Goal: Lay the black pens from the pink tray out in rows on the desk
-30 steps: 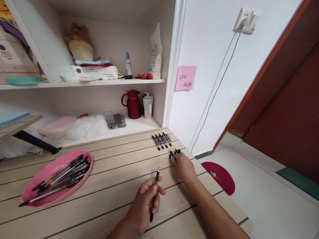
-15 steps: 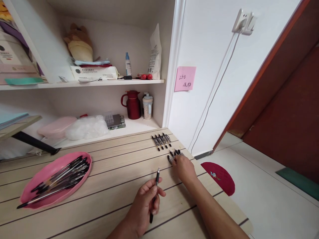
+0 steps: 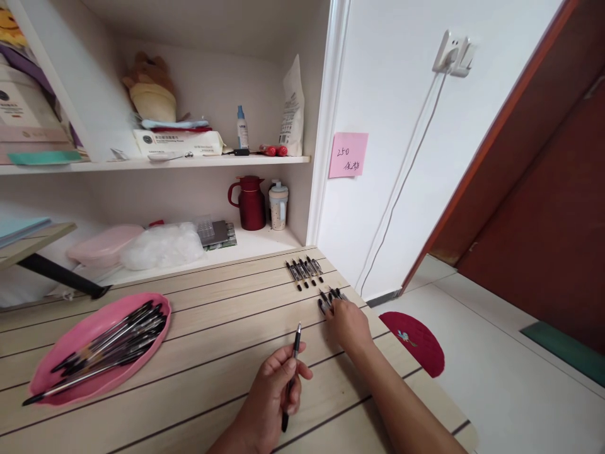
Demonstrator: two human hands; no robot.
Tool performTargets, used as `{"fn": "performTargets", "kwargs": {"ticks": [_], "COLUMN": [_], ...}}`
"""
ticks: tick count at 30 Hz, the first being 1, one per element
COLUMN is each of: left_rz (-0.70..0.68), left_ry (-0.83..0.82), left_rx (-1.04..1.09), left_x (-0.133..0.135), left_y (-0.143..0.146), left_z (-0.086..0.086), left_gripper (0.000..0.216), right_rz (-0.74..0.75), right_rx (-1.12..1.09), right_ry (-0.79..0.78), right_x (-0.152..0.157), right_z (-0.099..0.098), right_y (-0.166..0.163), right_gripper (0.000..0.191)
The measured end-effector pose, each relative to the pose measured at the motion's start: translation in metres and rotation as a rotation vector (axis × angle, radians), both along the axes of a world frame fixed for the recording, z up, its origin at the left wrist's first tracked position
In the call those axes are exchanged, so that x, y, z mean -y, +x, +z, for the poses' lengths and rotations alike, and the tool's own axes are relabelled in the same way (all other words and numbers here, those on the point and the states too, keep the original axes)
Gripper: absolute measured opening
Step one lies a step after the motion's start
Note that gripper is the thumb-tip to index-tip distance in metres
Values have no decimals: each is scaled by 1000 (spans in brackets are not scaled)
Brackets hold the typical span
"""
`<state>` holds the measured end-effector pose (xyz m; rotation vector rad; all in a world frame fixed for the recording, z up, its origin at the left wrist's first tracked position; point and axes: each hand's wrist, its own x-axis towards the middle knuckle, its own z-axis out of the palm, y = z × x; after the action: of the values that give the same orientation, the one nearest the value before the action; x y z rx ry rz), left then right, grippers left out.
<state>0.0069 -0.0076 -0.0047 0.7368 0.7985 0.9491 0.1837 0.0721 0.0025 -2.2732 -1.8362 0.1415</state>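
My left hand is closed around a black pen, which stands at a slant with its bare metal tip up. Farther right, my right hand reaches down to the tabletop with its fingers curled together; its fingertips and whatever they grip are hidden. It touches a small group of black-and-clear pens that shows past its knuckles. Behind that group, several more pens lie side by side in a row. At the left, a pink oval dish holds a heap of long black pens.
Table slats run under both hands, and the table's right edge lies beside my right forearm. Shelves behind hold a red jug, a cup and a plastic bag. A dark red stool seat stands beyond the edge.
The whole view has shifted slightly, with the table a little lower in the picture. Both hands stay nearly in place; the left still holds the pen and the right remains at the group.
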Motion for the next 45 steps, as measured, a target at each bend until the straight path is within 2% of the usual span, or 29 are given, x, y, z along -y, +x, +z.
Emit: {"fn": "performTargets", "kwargs": {"ticks": [10, 38, 45], "left_rz": [-6, -20, -23], "left_ry": [25, -1, -6], "left_rx": [-3, 5, 2], "left_x": [1, 0, 0], "left_y": [0, -1, -1], "left_z": [-2, -2, -1], "left_gripper": [31, 30, 30], "right_rz": [-2, 10, 16], "right_rx": [14, 75, 94], "right_ry": [-59, -35, -91], "right_x": [0, 4, 5], "right_z": [1, 4, 6], "right_y": [-3, -2, -2], "right_gripper": [19, 26, 22]}}
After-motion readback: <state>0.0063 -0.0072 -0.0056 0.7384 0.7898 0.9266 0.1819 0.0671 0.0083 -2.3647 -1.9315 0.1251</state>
